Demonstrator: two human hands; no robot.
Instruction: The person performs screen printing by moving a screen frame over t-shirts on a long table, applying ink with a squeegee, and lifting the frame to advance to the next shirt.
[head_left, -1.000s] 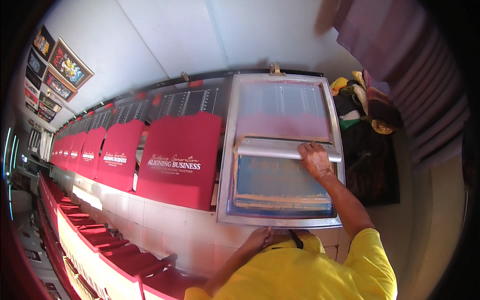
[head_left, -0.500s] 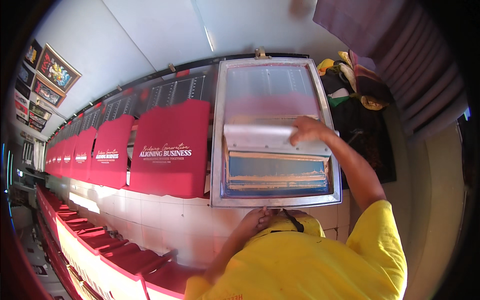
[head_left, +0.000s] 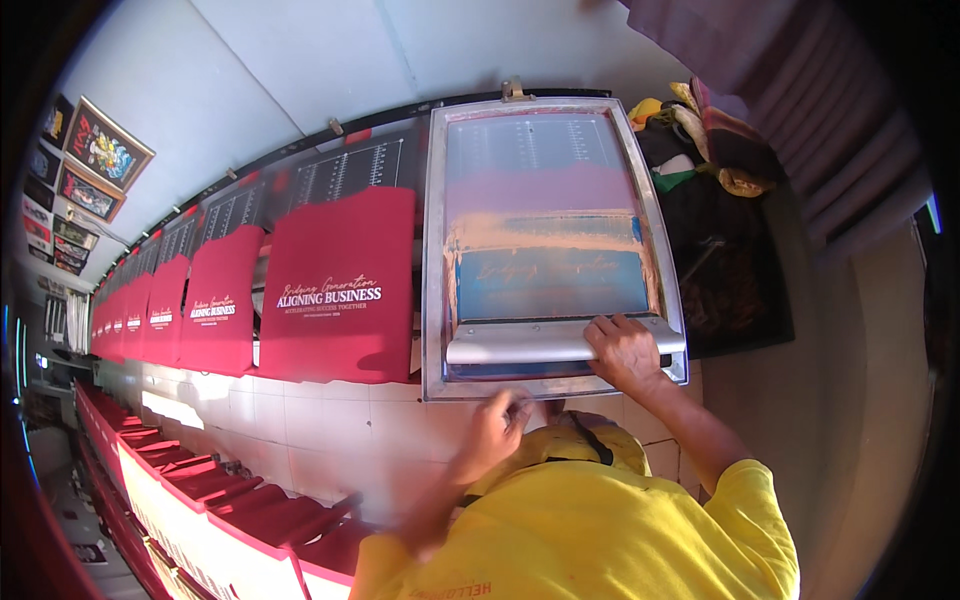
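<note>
Long printing table [head_left: 330,425] — white tiled front, running off to the left. On it: a row of red printed fabric pieces [head_left: 335,285] laid side by side — and one metal-framed screen [head_left: 545,250] at the near end.

A big printing screen [head_left: 545,240] in a silver frame lies just past the right hand's fingers [head_left: 612,327], pink and blue inside. Framed colourful posters [head_left: 105,150] hang far off to their left.

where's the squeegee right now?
Head view: the squeegee lies across the near end of the metal-framed screen, right of the red printed fabric. The right hand grips its right end.
</note>
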